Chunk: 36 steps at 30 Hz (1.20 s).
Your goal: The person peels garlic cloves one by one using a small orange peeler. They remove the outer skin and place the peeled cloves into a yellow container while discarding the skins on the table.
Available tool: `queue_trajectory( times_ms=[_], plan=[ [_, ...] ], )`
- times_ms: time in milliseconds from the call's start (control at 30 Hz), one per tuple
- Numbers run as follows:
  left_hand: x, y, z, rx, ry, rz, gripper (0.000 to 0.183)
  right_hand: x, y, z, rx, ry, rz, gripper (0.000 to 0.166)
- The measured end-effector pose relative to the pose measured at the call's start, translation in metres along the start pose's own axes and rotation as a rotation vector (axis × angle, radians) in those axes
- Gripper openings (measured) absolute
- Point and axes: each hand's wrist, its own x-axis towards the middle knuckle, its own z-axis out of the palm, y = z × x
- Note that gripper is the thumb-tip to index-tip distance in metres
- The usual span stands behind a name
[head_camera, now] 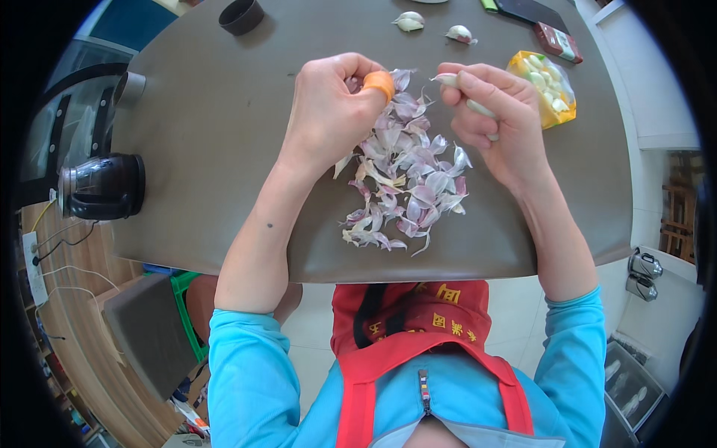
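Note:
My right hand (501,115) pinches a garlic clove (446,79) with reddish skin between thumb and forefinger. Curled under its other fingers are pale peeled garlic cloves (480,108). My left hand (339,106) is curled, with an orange cover (379,85) around its thumb. Something pinkish shows inside those fingers, but what it is cannot be made out. Between and below both hands spreads a loose pile of purple-white garlic skins (414,168). Just behind my right hand stands a yellow-and-clear plastic bag (566,116) with several peeled cloves inside.
Two garlic pieces, one whiter (409,21) and one reddish (460,35), lie on the brown table (196,140) farther back. A dark round cup (241,17) stands at back left, a glass-and-black jug (103,186) at the left edge. A red box (558,42) lies at back right.

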Motion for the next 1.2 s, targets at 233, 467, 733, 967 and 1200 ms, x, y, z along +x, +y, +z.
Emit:
queue_trajectory(
  times_ms=[233, 467, 733, 967, 1200],
  plan=[
    [-0.004, 0.018, 0.001, -0.253, -0.234, -0.138, 0.020, -0.002, 0.009, 0.005, -0.208, 0.072, -0.108, 0.015],
    [-0.008, 0.010, 0.005, -0.330, -0.183, -0.089, 0.017, -0.005, 0.016, 0.011, -0.348, 0.080, -0.220, 0.014],
    [-0.012, 0.010, 0.014, -0.209, -0.039, 0.091, 0.014, -0.009, 0.017, 0.014, -0.276, 0.087, -0.197, 0.016],
    [-0.011, 0.008, 0.008, -0.245, -0.067, 0.116, 0.013, -0.009, 0.007, 0.011, 0.056, -0.024, 0.090, 0.020],
    [-0.007, 0.008, 0.010, -0.407, -0.097, -0.048, 0.016, -0.009, 0.010, 0.013, -0.027, 0.040, 0.035, 0.020]
  ],
)
